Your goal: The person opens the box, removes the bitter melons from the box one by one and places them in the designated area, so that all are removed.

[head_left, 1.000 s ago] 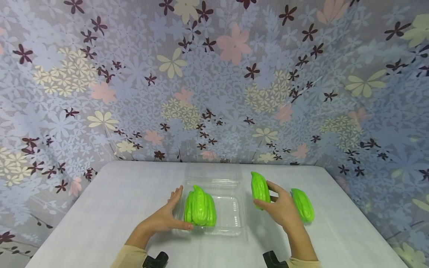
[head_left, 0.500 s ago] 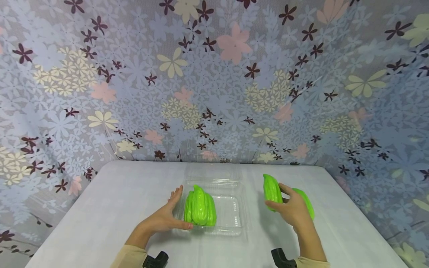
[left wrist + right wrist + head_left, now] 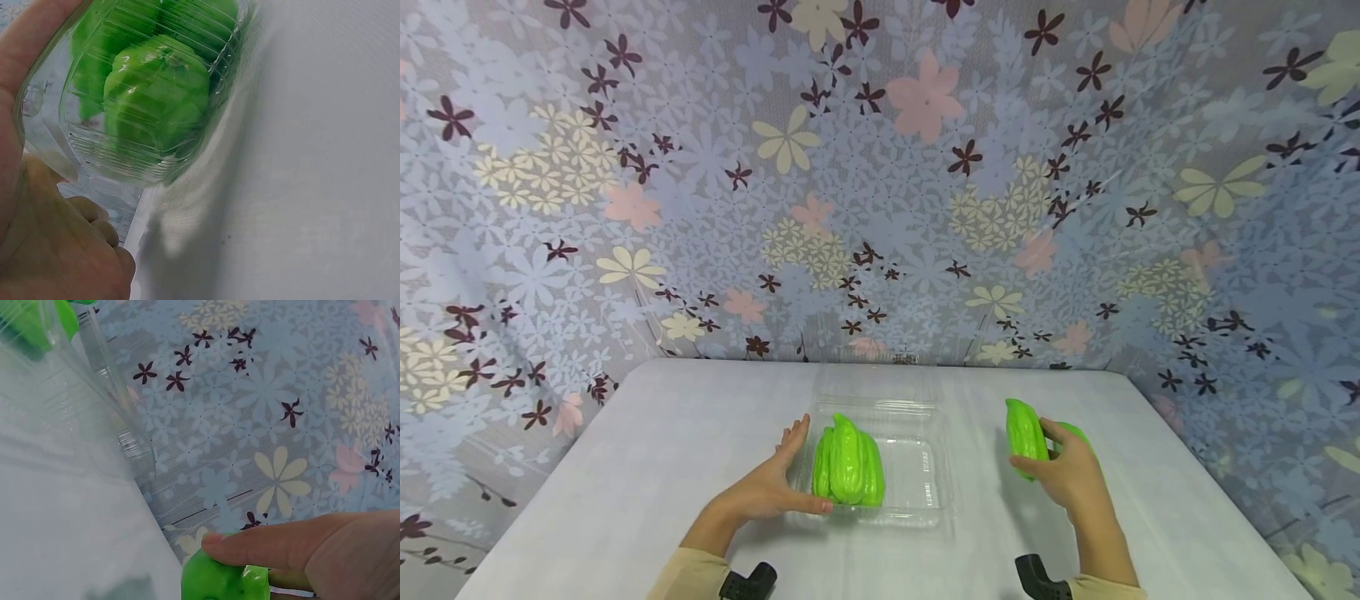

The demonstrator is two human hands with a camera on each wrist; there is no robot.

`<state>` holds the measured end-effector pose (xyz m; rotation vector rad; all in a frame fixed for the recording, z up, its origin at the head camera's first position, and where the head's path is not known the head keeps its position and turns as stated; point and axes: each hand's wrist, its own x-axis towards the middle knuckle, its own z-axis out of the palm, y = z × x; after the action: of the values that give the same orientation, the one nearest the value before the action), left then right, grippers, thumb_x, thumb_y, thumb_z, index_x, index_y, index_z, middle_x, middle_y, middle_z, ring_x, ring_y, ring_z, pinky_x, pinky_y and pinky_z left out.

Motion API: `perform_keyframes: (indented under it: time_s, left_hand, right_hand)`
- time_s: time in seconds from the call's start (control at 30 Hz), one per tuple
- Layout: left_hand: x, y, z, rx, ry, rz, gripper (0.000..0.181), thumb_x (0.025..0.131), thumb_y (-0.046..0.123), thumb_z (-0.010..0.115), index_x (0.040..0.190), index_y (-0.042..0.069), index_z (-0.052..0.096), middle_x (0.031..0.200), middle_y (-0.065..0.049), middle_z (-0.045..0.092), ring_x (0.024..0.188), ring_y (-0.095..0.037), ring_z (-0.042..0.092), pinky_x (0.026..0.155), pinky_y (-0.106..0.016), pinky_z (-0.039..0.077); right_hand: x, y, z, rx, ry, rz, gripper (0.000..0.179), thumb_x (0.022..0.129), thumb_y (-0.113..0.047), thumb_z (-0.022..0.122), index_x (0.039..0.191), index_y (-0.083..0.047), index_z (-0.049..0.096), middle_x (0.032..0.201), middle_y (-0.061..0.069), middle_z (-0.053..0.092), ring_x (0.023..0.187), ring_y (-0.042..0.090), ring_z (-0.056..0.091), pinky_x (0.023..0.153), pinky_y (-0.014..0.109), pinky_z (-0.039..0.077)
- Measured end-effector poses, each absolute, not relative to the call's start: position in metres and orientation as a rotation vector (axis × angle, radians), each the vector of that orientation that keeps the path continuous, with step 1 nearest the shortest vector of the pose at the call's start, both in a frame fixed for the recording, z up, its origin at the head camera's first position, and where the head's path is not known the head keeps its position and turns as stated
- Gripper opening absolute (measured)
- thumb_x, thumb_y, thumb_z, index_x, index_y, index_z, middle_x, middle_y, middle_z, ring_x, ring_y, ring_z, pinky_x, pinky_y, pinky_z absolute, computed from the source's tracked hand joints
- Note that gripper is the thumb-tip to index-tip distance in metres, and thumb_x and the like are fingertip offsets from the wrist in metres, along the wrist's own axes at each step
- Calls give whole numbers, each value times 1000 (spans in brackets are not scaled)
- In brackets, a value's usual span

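A clear plastic clamshell box (image 3: 913, 467) sits on the white table, its lid raised behind it. Several bright-green ridged vegetables (image 3: 847, 462) with pointed tips lie together in the box's left half. My left hand (image 3: 763, 487) rests at the box's front left corner, thumb along the front rim and fingers stretched up the left side. To the right of the box, my right hand (image 3: 1067, 471) pinches another ridged green vegetable (image 3: 1025, 429) between thumb and fingers, tip upward and raised over the table. Behind that hand, one more green vegetable (image 3: 1075, 433) is mostly hidden.
The white table (image 3: 700, 408) ends at a wall of flower-patterned cloth (image 3: 880, 208). The transparent lid (image 3: 876, 379) stands up at the box's back edge. Dark camera mounts sit by both wrists.
My right hand has moved right and slightly toward me with the vegetable in it, now covering more of the one behind. The left hand and box stay in place.
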<state>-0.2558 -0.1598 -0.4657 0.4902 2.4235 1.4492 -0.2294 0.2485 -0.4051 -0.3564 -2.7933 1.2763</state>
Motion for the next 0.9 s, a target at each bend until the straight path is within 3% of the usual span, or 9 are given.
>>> perform_keyframes:
  time_s: [0.3, 0.7, 0.9]
  left_hand:
    - [-256, -161, -466, 491, 2420, 1448, 134, 71, 33, 93, 163, 17, -4, 165, -17, -14, 146, -44, -18, 110, -73, -4]
    - [-253, -162, -463, 494, 2421, 1440, 134, 72, 32, 93, 163, 18, -4, 165, -17, -14, 147, -46, -17, 109, -74, -2]
    - [-253, -162, -463, 489, 2418, 1443, 134, 72, 32, 93, 163, 19, -4, 166, -17, -13, 147, -46, -16, 109, -75, -2]
  right_hand:
    - [-229, 257, -411, -453, -2816, 1203, 93, 86, -23, 81, 155, 7, 27, 154, 33, 30, 132, 54, 38, 105, 65, 35]
    - [-228, 273, -424, -508, -2847, 1149, 91, 86, -24, 81, 154, 6, 29, 148, 40, 32, 127, 57, 40, 103, 67, 36]
    - [-228, 273, -424, -550, -2851, 1135, 91, 85, -22, 81, 154, 6, 28, 150, 41, 28, 131, 58, 34, 107, 68, 30]
